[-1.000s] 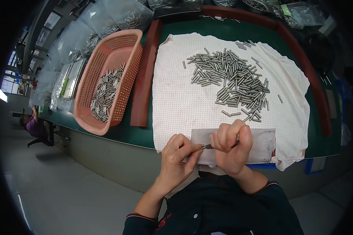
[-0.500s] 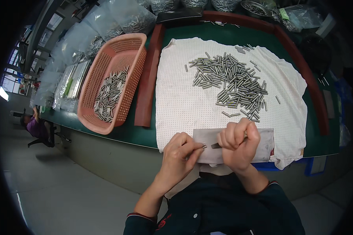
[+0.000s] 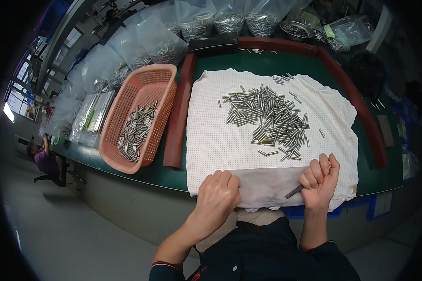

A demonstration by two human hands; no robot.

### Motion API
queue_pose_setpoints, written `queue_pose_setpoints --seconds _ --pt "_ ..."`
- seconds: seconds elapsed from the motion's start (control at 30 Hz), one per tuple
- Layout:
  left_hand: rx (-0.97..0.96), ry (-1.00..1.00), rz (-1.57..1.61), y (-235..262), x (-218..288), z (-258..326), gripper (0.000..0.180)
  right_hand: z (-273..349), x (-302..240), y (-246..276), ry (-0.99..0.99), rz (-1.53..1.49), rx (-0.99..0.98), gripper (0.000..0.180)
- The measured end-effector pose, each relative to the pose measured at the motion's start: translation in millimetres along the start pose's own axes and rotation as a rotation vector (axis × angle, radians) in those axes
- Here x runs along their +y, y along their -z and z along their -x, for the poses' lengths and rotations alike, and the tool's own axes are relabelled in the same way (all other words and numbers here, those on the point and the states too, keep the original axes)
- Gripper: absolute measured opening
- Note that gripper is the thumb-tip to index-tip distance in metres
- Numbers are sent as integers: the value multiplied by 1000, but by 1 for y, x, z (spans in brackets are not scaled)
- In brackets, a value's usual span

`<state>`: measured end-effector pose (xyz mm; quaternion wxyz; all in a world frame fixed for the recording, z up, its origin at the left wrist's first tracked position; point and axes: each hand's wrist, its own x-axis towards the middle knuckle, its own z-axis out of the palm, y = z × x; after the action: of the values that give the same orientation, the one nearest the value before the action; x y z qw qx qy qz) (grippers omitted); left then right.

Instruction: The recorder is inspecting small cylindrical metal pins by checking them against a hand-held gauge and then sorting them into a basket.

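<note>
My left hand [image 3: 218, 194] is closed at the left end of a grey cloth [image 3: 265, 182], knuckles up. A tiny bit of a metal pin [image 3: 239, 186] shows at its fingertips; the fingers hide the rest. Wrapped in my right hand [image 3: 320, 182] is a slim dark tool [image 3: 294, 191], its narrow end slanting down to the left over the cloth. Beyond both hands, a heap of short shiny metal pins [image 3: 281, 122] lies on a white dotted cloth [image 3: 208, 140], with a few strays around it.
A pink plastic basket [image 3: 109, 145] partly filled with pins stands at the left. Dark red rails [image 3: 173, 140] frame the green tabletop [image 3: 211, 63]. Clear bags of metal parts [image 3: 197, 25] line the back, beside a metal bowl [image 3: 297, 29]. A person [image 3: 47, 159] sits far left.
My right hand has moved right and the tool's tip has drawn away from my left hand. My left hand has turned knuckles up, covering most of the pin. The whole view has shifted slightly.
</note>
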<state>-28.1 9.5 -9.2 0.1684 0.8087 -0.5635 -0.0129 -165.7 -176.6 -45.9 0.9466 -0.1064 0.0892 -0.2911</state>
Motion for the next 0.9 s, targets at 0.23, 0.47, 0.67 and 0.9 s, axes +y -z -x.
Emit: queue_pose_setpoints --seconds 0.23,0.47,0.67,0.9 --pt "87 576 1445 5 -21 1 20 -2 0 0 -6 6 9 38" --pt "164 731 1962 14 -38 5 27 -3 2 -1 3 19 13 38" --pt "886 385 771 68 -54 6 22 -2 0 2 8 29 17 39" --pt "919 392 -384 103 -77 -6 20 -2 4 -1 3 32 15 39"
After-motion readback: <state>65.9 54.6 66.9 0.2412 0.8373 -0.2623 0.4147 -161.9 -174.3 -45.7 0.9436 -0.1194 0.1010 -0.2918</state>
